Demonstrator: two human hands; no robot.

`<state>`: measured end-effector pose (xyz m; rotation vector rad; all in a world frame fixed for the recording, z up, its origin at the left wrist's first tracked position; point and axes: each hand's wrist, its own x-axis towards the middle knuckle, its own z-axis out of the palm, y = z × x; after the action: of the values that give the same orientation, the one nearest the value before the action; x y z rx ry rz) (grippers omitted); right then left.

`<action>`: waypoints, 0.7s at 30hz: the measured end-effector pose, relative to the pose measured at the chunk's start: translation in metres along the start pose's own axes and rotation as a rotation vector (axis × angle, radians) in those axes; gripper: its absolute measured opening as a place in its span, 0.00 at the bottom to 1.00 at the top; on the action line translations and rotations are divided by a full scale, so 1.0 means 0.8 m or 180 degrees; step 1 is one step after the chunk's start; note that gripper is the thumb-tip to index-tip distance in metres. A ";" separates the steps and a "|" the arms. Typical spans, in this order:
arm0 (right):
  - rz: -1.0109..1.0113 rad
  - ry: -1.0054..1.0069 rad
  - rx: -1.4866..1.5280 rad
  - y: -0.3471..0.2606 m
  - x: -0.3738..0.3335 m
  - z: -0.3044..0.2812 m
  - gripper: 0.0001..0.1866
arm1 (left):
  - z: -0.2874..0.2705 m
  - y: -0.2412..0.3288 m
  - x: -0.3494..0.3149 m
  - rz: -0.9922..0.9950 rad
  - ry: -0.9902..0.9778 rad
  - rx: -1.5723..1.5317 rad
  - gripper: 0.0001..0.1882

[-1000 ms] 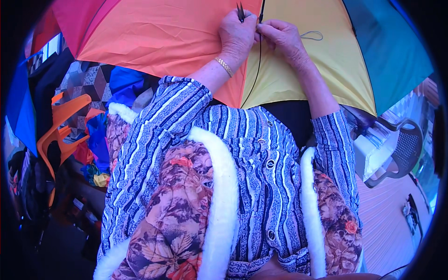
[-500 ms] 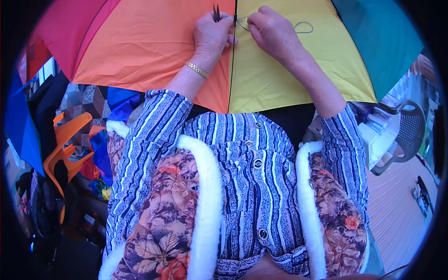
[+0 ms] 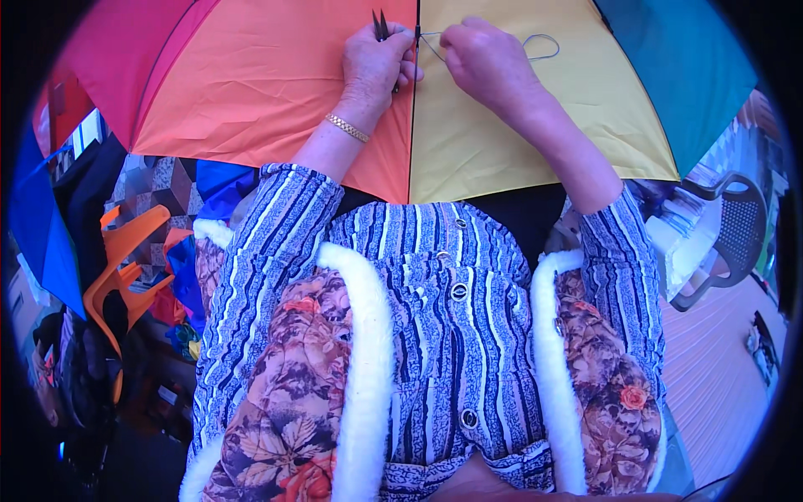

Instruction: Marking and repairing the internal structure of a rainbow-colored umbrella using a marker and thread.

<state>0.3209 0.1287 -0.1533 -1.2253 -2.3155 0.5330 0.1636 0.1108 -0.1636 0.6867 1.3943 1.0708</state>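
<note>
A multicoloured umbrella canopy spreads out in front of me, with a black rib along the seam between its orange and yellow panels. Left of that seam, my left hand is closed round dark thread snips, their pointed blades sticking up past the fingers. My right hand is above the yellow panel, fingers pinched on a thin thread. The thread runs from the rib to these fingers and makes a loose loop on their right. Whether a needle is in the pinch is hidden.
To the left stands an orange plastic chair, beside a blue umbrella panel and bundles of coloured cloth. A grey perforated chair is at the right. My striped sleeves and white-edged floral vest fill the lower middle.
My right hand has dropped slightly and moved a little left. The snips in my left hand have tilted left, and more of them shows. The thread still reaches the rib.
</note>
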 end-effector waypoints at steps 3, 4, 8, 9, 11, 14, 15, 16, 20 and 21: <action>-0.0211 0.0251 -0.0638 0.002 0.009 -0.006 0.08 | 0.008 -0.005 0.000 -0.0065 -0.0030 0.0031 0.06; -0.0182 0.0264 -0.0427 0.007 0.013 -0.005 0.06 | 0.009 -0.006 0.000 -0.0096 -0.0032 0.0039 0.07; -0.0100 0.0337 0.0062 0.012 0.022 -0.004 0.04 | 0.014 -0.008 0.008 0.0070 -0.0041 0.0006 0.06; -0.0075 0.0387 0.0124 0.012 0.023 -0.005 0.04 | 0.013 -0.009 0.008 0.0066 -0.0051 0.0010 0.06; -0.0036 0.0449 0.0183 0.027 0.021 -0.006 0.04 | 0.013 -0.010 0.008 0.0101 0.0036 -0.0231 0.07; -0.0471 0.0987 0.0079 0.079 0.001 -0.030 0.04 | 0.012 -0.013 0.005 0.0140 0.0121 -0.0313 0.07; -0.0182 0.0718 -0.0405 0.088 -0.004 -0.049 0.05 | 0.010 -0.015 0.003 0.0164 0.0168 -0.0287 0.07; 0.0090 0.0823 -0.0203 0.110 -0.012 -0.070 0.04 | 0.014 -0.015 0.003 0.0188 0.0172 -0.0262 0.08; 0.2107 0.1156 0.4177 0.148 -0.027 -0.145 0.04 | 0.022 -0.018 0.009 0.0201 0.0126 -0.0290 0.08; 0.1438 0.1110 0.5547 0.230 -0.056 -0.154 0.04 | 0.028 -0.018 0.011 0.0191 0.0067 -0.0275 0.08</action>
<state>0.5341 0.2025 -0.1608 -0.6822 -0.5738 1.7194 0.1870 0.1171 -0.1775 0.6594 1.3446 1.1816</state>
